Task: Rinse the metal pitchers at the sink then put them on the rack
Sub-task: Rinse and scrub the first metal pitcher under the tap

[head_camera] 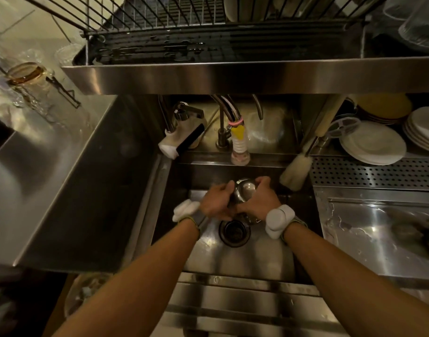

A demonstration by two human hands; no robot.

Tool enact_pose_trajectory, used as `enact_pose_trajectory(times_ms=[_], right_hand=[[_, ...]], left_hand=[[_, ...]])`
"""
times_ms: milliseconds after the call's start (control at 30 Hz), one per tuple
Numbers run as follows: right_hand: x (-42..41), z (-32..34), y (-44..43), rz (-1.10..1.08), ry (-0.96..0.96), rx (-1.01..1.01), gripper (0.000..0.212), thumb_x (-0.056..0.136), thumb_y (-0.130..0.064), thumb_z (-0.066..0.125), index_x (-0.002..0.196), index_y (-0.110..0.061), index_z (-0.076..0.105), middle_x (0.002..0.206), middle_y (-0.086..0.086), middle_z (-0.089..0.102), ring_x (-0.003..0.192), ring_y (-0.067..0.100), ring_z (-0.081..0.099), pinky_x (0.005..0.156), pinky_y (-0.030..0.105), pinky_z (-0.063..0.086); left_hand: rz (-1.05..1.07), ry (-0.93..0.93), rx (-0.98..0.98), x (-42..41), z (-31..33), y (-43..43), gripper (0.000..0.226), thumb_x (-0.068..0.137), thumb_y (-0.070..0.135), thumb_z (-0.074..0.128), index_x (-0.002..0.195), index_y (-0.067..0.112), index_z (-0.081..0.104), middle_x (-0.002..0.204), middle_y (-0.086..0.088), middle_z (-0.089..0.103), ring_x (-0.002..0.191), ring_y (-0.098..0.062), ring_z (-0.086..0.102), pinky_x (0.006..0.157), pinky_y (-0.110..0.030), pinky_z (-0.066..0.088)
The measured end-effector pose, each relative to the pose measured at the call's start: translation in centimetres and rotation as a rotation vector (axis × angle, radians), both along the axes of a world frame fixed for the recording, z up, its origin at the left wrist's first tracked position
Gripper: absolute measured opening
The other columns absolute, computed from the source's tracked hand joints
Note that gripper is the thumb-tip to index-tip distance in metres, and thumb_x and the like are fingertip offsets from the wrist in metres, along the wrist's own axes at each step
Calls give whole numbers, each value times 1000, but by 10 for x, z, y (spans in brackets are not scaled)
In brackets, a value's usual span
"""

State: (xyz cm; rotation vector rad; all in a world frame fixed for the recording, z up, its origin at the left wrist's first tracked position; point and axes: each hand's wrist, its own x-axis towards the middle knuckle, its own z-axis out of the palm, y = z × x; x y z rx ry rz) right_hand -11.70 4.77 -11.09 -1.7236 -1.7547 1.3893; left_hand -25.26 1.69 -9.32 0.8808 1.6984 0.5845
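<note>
Shiny metal pitcher (244,190) over sink (257,259)

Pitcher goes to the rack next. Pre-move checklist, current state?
1. Pitcher gripped by left hand and right hand: ok.
2. Pitcher over the sink: ok.
3. Faucet running: cannot tell, no stream shows.
4. Pitcher rinsed: cannot tell.
5. Free space on rack: ok, front left is bare.

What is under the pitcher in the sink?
The left hand and right hand grip the pitcher over the sink floor; the round drain shows just nearer the person. The spot straight beneath is covered by the hands and pitcher.
</note>
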Motion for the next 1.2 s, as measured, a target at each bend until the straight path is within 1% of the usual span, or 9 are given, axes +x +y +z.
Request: enact_pose_trajectory(times_ms=[133, 333, 400, 467, 567, 733, 900, 1100, 1200], right_hand=[[0, -9, -12, 3, 117, -84, 85, 66, -20, 81, 137, -18, 33, 116, 5, 52, 100, 20, 54, 81, 26, 44], [-16, 5, 7, -180, 418, -25, 47, 82, -13, 55, 124, -33, 48, 114, 3, 58, 96, 15, 59, 76, 25, 48], [-21, -5, 2, -180, 419, -125, 40, 88, -15, 49, 126, -29, 48, 114, 3, 57, 99, 18, 58, 75, 27, 49], [-25, -15, -12, -182, 359, -339, 20, 94, -20, 42, 108, -17, 57, 111, 13, 61, 94, 23, 59, 77, 31, 51], [-27, -16, -11, -122, 261, -348, 24, 97, -22, 37, 101, -10, 58, 113, 23, 61, 94, 26, 58, 85, 36, 48], [-31, -2, 2, -180, 408, -37, 42, 87, -25, 45, 128, -33, 44, 119, 5, 54, 105, 22, 56, 89, 40, 49], [-20, -29, -27, -18, 96, -204, 25, 97, -24, 38, 107, -10, 56, 106, 18, 59, 93, 29, 59, 79, 35, 48], [-29, -2, -7, -279, 466, -65, 30, 93, -21, 47, 120, -33, 47, 115, 3, 57, 103, 19, 57, 87, 34, 49], [-22, -11, -18, -311, 470, -348, 23, 96, -24, 41, 105, -11, 57, 92, 11, 66, 90, 23, 67, 72, 27, 54]], left_hand=[[75, -81, -65, 6, -21, -9, 47, 100, 40, 33, 119, 6, 59, 117, -23, 64, 100, -39, 66, 84, -50, 57], [141, -148, 312, 8, -10, 16, 36, 101, 39, 31, 129, 29, 51, 123, -5, 61, 108, -18, 60, 97, -35, 47], [144, -139, 241, 11, -24, 9, 43, 101, 38, 30, 139, 21, 41, 133, -6, 55, 119, -22, 55, 104, -38, 44], [148, -208, -5, 12, -34, -8, 46, 101, 40, 28, 135, 14, 45, 132, -12, 57, 116, -27, 58, 93, -41, 51], [99, -338, -137, 6, -22, -6, 50, 101, 44, 25, 126, 12, 53, 119, -16, 62, 99, -25, 63, 80, -37, 52], [175, -73, 311, 10, -14, 20, 42, 100, 32, 36, 138, 15, 43, 138, -10, 52, 124, -24, 51, 106, -36, 39], [32, -115, -90, 19, -42, -7, 54, 101, 42, 25, 130, 5, 52, 133, -20, 55, 122, -31, 54, 108, -44, 40], [265, -28, 375, 26, -24, 10, 43, 99, 40, 34, 135, 20, 47, 135, -5, 55, 122, -20, 52, 107, -38, 39], [197, -126, 28, 26, -42, -1, 51, 100, 45, 29, 133, 12, 50, 136, -13, 55, 124, -28, 53, 108, -45, 39]])
